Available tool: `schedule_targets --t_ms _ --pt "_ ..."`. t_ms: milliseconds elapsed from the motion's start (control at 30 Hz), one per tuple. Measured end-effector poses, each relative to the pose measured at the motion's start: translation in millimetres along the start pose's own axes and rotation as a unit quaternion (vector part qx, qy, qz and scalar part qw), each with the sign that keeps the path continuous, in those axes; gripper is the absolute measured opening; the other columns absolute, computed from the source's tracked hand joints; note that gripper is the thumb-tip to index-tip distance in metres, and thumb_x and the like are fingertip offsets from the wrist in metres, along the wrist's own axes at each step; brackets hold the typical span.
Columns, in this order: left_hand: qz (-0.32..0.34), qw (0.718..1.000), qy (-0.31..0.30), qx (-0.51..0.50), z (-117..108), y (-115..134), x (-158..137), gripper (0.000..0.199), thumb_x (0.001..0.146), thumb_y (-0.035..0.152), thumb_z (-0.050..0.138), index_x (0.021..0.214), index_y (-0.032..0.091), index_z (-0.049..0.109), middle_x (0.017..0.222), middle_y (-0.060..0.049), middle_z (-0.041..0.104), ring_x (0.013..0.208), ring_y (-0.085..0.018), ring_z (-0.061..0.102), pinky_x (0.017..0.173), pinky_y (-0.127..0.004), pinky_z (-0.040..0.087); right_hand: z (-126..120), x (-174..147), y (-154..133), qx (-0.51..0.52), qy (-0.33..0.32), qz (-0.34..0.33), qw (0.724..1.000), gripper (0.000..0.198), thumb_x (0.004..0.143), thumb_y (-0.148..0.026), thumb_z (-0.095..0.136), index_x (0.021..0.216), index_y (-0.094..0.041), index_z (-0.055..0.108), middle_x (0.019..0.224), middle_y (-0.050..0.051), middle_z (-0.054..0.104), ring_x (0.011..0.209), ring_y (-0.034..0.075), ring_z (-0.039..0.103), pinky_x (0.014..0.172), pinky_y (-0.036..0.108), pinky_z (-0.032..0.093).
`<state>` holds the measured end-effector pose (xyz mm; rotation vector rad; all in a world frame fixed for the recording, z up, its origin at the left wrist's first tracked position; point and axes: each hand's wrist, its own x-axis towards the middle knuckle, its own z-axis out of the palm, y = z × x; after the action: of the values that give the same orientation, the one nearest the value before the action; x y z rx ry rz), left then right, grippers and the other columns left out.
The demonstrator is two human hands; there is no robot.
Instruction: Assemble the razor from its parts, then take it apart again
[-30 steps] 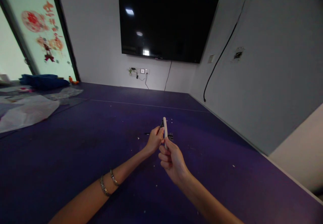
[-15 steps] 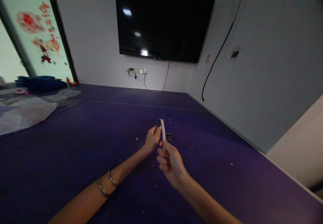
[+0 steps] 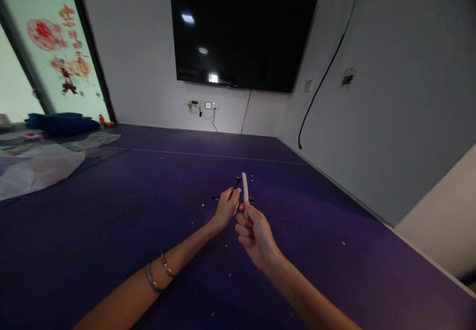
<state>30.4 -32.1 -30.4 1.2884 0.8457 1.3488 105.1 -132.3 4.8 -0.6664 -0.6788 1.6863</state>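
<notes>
My left hand (image 3: pixel 227 208) is closed round a slim black tool (image 3: pixel 237 182) that points up and away, with a small glinting head; its exact kind is too small to make out. My right hand (image 3: pixel 257 233) pinches the lower end of a pale, off-white stick (image 3: pixel 245 187), held upright and slightly tilted. The stick's top stands just right of the tool's head, with a narrow gap between them. Behind the stick, a small dark object (image 3: pixel 252 200) lies on the purple surface, partly hidden. A thin black piece (image 3: pixel 215 198) shows left of my left hand.
Small white bits are scattered over the purple surface (image 3: pixel 148 221). At the left lie a clear plastic sheet (image 3: pixel 44 166) and a dark blue cloth bundle (image 3: pixel 61 123). A television (image 3: pixel 241 37) hangs on the far wall, and a black cable (image 3: pixel 322 83) dangles at the right.
The stick and the tool's head have moved apart; they were together at the top before. My right hand has shifted slightly right with the stick. My left hand still grips the tool.
</notes>
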Motion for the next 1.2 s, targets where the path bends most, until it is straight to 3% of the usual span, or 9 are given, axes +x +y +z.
schedule_targets --t_ms 200,300,400,533,633,767,933,1033,1200 --pt "-0.017 0.999 0.007 -0.035 -2 3 2 0.037 0.073 0.05 0.055 0.062 0.019 0.037 0.044 0.011 0.028 0.032 -0.002 0.023 0.033 -0.015 0.017 2 -7 6 -0.018 0.023 0.046 0.999 0.032 0.07 -0.045 0.064 0.081 -0.022 0.043 0.045 -0.013 0.021 0.037 0.002 0.009 0.035 0.015 0.002" --pt "-0.022 0.999 -0.007 -0.036 -6 5 5 0.038 0.072 0.051 0.055 0.062 0.019 0.038 0.045 0.011 0.029 0.033 -0.002 0.023 0.032 -0.015 0.016 4 -4 -9 -0.034 0.01 -0.027 0.999 0.03 0.072 -0.044 0.063 0.085 -0.023 0.046 0.046 -0.013 0.024 0.036 0.002 0.01 0.034 0.015 0.004" --pt "-0.035 0.998 -0.033 -0.039 -11 5 6 0.038 0.072 0.052 0.056 0.064 0.019 0.037 0.046 0.011 0.027 0.033 -0.002 0.02 0.032 -0.015 0.014 3 7 -38 -0.092 -0.01 -0.133 0.987 0.024 0.074 -0.041 0.061 0.084 -0.022 0.05 0.051 -0.01 0.036 0.035 0.002 0.019 0.033 0.017 0.01" --pt "0.001 0.997 -0.07 -0.025 -18 2 6 0.04 0.073 0.054 0.055 0.064 0.019 0.038 0.046 0.01 0.027 0.036 -0.003 0.021 0.034 -0.016 0.015 -8 23 -78 -0.245 -0.011 -0.222 0.944 0.02 0.076 -0.037 0.059 0.082 -0.019 0.061 0.063 -0.002 0.051 0.046 0.006 0.041 0.037 0.019 0.023" --pt "0.055 0.996 -0.063 -0.008 -21 0 6 0.041 0.074 0.055 0.054 0.065 0.018 0.038 0.049 0.009 0.029 0.039 -0.003 0.024 0.037 -0.016 0.018 -21 30 -99 -0.35 -0.008 -0.241 0.905 0.023 0.075 -0.035 0.06 0.087 -0.017 0.066 0.062 -0.001 0.054 0.049 0.007 0.041 0.041 0.02 0.027" --pt "0.112 0.993 -0.046 0.018 -23 -5 5 0.041 0.078 0.055 0.05 0.064 0.018 0.038 0.05 0.008 0.027 0.042 -0.005 0.022 0.04 -0.019 0.018 -33 29 -115 -0.48 -0.038 -0.268 0.834 0.035 0.076 -0.031 0.058 0.109 -0.021 0.063 0.062 -0.001 0.059 0.05 0.009 0.043 0.048 0.021 0.035" --pt "0.157 0.984 -0.059 0.061 -27 -12 2 0.039 0.081 0.054 0.044 0.065 0.018 0.041 0.05 0.007 0.028 0.044 -0.006 0.024 0.044 -0.022 0.019 -35 21 -125 -0.595 -0.107 -0.254 0.755 0.03 0.08 -0.031 0.055 0.107 -0.026 0.066 0.092 0.003 0.068 0.072 0.014 0.056 0.068 0.028 0.044" --pt "0.168 0.98 -0.067 0.08 -28 -14 0 0.04 0.081 0.054 0.043 0.064 0.018 0.043 0.05 0.006 0.03 0.046 -0.008 0.025 0.046 -0.023 0.02 -34 19 -126 -0.615 -0.127 -0.239 0.74 0.029 0.08 -0.032 0.055 0.106 -0.026 0.067 0.088 0.003 0.07 0.066 0.013 0.055 0.062 0.027 0.044" --pt "0.163 0.979 -0.073 0.094 -27 -10 -6 0.039 0.079 0.054 0.046 0.063 0.018 0.046 0.049 0.005 0.031 0.048 -0.009 0.026 0.047 -0.024 0.02 -39 24 -122 -0.607 -0.157 -0.218 0.748 0.028 0.079 -0.033 0.058 0.104 -0.026 0.068 0.081 0.002 0.07 0.057 0.012 0.052 0.054 0.025 0.042"
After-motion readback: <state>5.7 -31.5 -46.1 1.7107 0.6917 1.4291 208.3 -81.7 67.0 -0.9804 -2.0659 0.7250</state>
